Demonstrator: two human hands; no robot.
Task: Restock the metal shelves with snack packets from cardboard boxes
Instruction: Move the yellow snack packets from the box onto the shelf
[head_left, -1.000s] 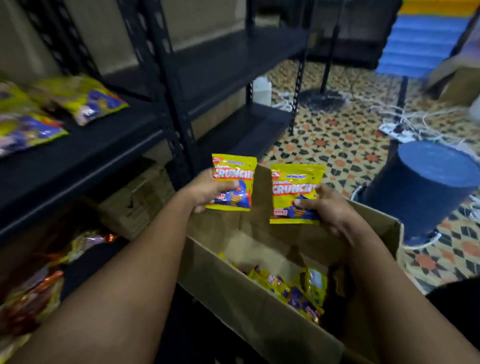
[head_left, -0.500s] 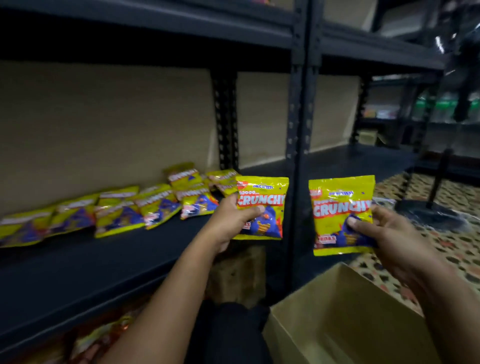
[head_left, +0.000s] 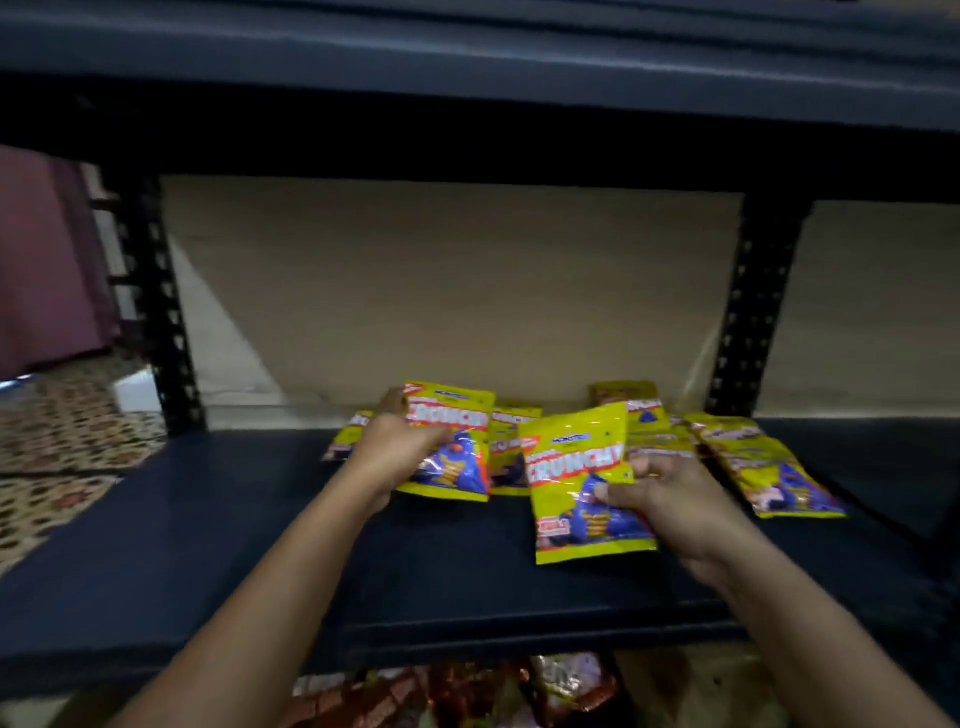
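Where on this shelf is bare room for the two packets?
Bare shelf lies left of the left hand, toward the upright post, and along the front edge. Crowded: the packet pile behind the right hand.

The lower left part of one yellow packet (head_left: 451, 441) is covered by the left hand (head_left: 397, 448). The right edge of another packet (head_left: 582, 480) is hidden under the right hand (head_left: 662, 499). The packets behind (head_left: 769, 467) are blurred, their print unreadable. Reddish packets (head_left: 452, 691) below are cut off by the shelf edge (head_left: 208, 644) and the frame's bottom.
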